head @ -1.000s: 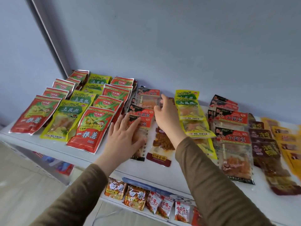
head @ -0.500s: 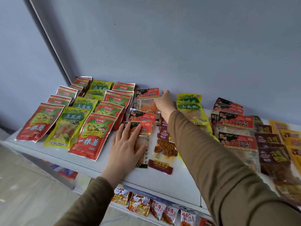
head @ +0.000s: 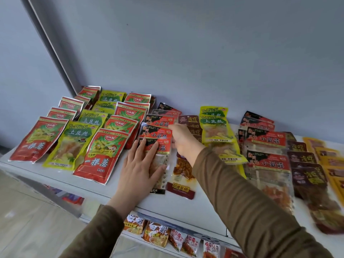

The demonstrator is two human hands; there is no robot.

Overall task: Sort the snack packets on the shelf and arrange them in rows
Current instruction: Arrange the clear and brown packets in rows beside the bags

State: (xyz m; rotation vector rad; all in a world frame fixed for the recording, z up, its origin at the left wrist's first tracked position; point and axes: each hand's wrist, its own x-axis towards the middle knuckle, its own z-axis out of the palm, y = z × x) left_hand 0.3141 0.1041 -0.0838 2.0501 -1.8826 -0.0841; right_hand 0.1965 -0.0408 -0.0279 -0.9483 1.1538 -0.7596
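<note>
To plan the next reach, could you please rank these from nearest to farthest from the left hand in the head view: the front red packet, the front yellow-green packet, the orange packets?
From the left hand:
1. front red packet, just left.
2. front yellow-green packet, further left.
3. orange packets, far right.

Grey-blue wall (head: 204, 53) w/ a darker upright strip (head: 46, 47) is standing behind the back edge. Pale wood-look floor (head: 28, 229) is showing at bottom left. Lower shelf (head: 186, 255) is carrying small orange & red packs (head: 156, 235).
</note>
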